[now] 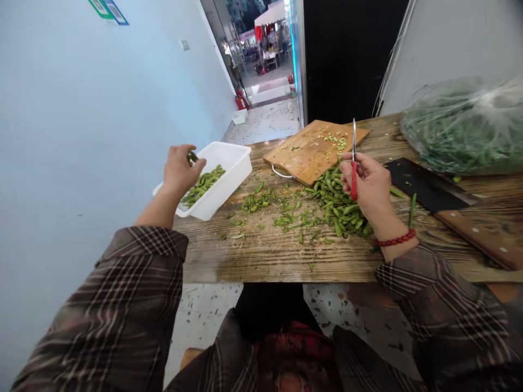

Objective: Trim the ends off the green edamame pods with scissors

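Over the white plastic bin (232, 182) at the left of the table, my left hand (180, 171) pinches a green soybean pod (192, 156). Several green pods (207, 184) lie in that bin. My right hand (372, 185) is closed around scissors (353, 182) with red handles, their blades pointing up and away from me. Under and beside this hand is a heap of soybean pods (341, 204). Small green trimmings (258, 201) are scattered over the wood between the bin and the heap.
A wooden cutting board (296, 155) with loose beans on it lies behind the heap. To the right is a cleaver (429, 188), its wooden handle towards me. A clear plastic bag (461, 130) of greens stands at the back right of the wooden table (278, 264).
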The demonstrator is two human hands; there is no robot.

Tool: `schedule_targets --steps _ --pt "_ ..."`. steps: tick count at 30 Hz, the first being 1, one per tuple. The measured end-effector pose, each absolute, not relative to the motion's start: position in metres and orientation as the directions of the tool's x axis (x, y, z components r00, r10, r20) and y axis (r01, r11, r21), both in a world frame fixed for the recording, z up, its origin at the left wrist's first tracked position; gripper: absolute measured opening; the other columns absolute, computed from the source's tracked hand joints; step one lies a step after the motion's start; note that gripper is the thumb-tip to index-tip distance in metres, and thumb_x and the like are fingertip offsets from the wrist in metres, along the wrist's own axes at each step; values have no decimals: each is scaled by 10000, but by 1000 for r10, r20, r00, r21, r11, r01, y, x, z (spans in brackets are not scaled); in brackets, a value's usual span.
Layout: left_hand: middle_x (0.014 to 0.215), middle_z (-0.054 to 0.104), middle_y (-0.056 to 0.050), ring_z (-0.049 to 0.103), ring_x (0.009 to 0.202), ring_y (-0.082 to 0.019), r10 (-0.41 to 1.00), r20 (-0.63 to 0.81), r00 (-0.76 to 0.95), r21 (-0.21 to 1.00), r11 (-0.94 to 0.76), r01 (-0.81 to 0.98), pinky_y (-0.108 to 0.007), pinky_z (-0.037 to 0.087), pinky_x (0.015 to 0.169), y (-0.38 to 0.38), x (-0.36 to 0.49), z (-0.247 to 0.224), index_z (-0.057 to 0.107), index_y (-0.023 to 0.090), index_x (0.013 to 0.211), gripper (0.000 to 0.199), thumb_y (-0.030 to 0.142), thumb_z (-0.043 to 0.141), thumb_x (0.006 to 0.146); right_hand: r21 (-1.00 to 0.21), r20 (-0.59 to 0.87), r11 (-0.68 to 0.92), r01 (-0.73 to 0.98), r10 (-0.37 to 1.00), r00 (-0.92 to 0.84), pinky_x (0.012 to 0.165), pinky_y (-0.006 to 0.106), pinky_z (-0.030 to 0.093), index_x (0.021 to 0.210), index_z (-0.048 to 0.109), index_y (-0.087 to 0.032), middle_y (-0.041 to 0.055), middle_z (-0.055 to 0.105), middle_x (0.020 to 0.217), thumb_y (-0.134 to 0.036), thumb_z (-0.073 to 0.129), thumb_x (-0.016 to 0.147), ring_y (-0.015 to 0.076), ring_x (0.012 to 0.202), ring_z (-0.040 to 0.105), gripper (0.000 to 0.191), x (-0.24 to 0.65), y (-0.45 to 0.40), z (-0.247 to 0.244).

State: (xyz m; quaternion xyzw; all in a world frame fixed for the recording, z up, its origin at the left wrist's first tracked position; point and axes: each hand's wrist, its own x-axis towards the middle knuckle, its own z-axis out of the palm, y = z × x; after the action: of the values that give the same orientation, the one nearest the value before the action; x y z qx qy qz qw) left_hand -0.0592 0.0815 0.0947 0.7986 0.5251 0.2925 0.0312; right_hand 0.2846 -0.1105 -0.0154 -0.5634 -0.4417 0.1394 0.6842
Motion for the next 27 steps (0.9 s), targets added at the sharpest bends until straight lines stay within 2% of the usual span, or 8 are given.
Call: schedule_targets --steps 2,5,9,13,19,21,24,27 --pt "1341 474 -170 466 1173 -329 863 378 336 171 -421 891 -472 378 977 83 -64 97 530 146 1210 525 266 673 720 -899 438 335 282 682 586 393 255 412 1007 623 -233 -24 560 604 -472 630 809 109 422 492 310 286 -110 -15" --pt "1393 461 -145 486 1176 -326 835 315 450 75 -495 866 -491 357 1003 64 -48 85 553 178 1237 489 295 621 767 -891 454 348 291 673 585 397 248 427 1005 625 -238 -19 571 617 -461 631 812 111 449 517 295 288 -108 -17" --pt "1131 633 -102 572 1001 -254 706 206 677 118 -705 700 -424 397 954 24 2 50 683 192 1001 242 283 569 808 -883 470 348 316 669 576 387 243 418 1047 617 -249 -14 578 635 -457 615 827 112 461 523 303 290 -105 -22" --pt "805 629 -78 572 808 -218 594 142 792 244 -796 553 -362 425 849 -3 53 13 702 181 757 110 221 600 774 -883 469 344 320 675 569 408 249 421 1029 629 -232 -10 581 636 -452 626 819 115 476 532 303 289 -105 -23" --pt "819 626 -97 564 796 -228 655 39 755 162 -749 642 -333 419 753 -19 105 -8 674 156 787 165 316 654 750 -888 459 359 286 672 581 432 230 423 979 648 -209 -24 572 624 -433 677 772 101 486 515 307 286 -105 -22" --pt "814 633 -89 563 762 -213 691 -29 723 150 -712 686 -319 413 718 -16 110 -11 662 155 797 136 278 647 739 -883 469 377 280 672 573 463 232 438 985 651 -199 -21 580 638 -431 678 770 104 512 527 318 286 -103 -23" --pt "722 618 -52 539 687 -170 687 -67 724 237 -694 680 -284 394 665 -6 104 -12 630 152 707 33 167 604 721 -870 493 390 302 666 560 508 239 453 995 656 -201 -11 603 681 -430 672 776 112 559 548 317 286 -102 -26" --pt "630 574 -13 498 597 -118 680 2 733 509 -632 585 -242 374 597 2 85 -7 589 140 657 62 152 607 715 -860 508 378 344 698 504 527 243 445 1026 660 -202 -8 610 698 -434 652 791 118 574 548 330 284 -104 -26"
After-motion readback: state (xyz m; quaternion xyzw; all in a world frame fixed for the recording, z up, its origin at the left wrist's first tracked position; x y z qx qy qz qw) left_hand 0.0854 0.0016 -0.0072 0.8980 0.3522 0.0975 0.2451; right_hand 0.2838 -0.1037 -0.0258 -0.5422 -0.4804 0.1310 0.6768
